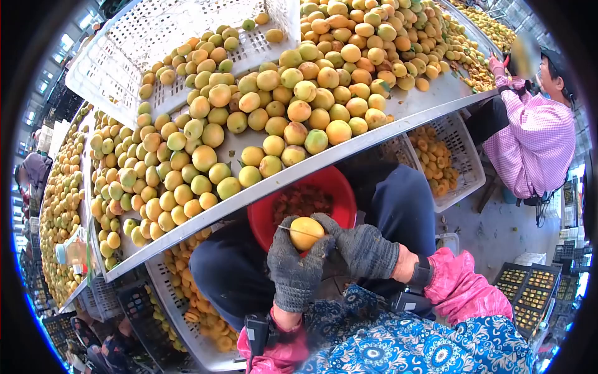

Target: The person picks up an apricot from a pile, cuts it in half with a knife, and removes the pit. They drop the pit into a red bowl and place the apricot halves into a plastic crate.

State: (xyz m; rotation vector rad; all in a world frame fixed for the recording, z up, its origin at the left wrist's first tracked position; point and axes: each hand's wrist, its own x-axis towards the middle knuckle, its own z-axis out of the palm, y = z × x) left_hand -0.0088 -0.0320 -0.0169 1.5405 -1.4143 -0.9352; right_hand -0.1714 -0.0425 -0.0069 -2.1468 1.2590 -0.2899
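Over the red bowl (pixel 342 187), a yellow apricot (pixel 307 234) sits in the fingers of my left hand (pixel 294 274), which wears a dark grey knitted glove. A thin, straight blade (pixel 288 229), seen nearly edge-on, crosses the front of the fruit. It runs toward my right hand (pixel 367 249), gloved alike, whose curled fingers touch the apricot's right side. The blade's handle is hidden in that glove. Reddish-brown pieces lie in the bowl between my knees.
A metal-edged table (pixel 249 197) ahead carries heaped apricots (pixel 305 112) and a tilted white crate (pixel 99 75). Below it stand crates of halved apricots, one at left (pixel 187 330) and another at right (pixel 464 181). A person in pink checks (pixel 529 137) sits at right.
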